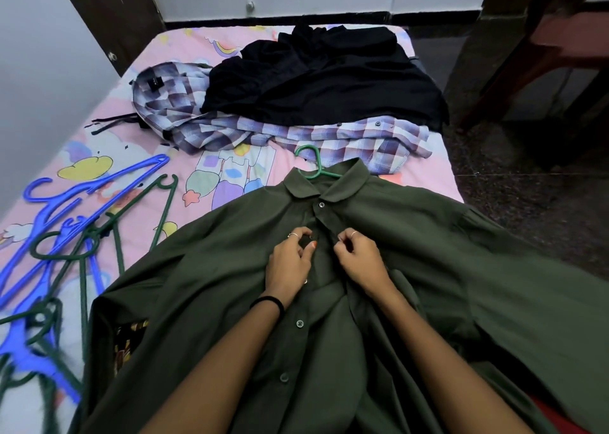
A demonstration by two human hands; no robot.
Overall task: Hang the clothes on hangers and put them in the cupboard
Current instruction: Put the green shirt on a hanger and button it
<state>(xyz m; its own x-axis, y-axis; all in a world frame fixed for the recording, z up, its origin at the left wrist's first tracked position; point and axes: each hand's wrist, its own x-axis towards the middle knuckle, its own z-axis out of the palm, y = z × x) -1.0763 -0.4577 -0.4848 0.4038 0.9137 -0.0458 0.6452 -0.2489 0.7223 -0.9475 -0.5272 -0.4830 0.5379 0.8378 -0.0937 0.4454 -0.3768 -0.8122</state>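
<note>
A dark green shirt lies spread on the bed, front up, with a green hanger inside it; only the hook sticks out past the collar. The top button under the collar is fastened. My left hand and my right hand sit side by side on the placket just below it. Both pinch the fabric edges at the second button. Lower buttons show along the open front.
A black garment and a purple checked shirt lie piled at the far end of the pink bed. Several blue and green hangers lie tangled at the left. A dark floor and wooden furniture are at the right.
</note>
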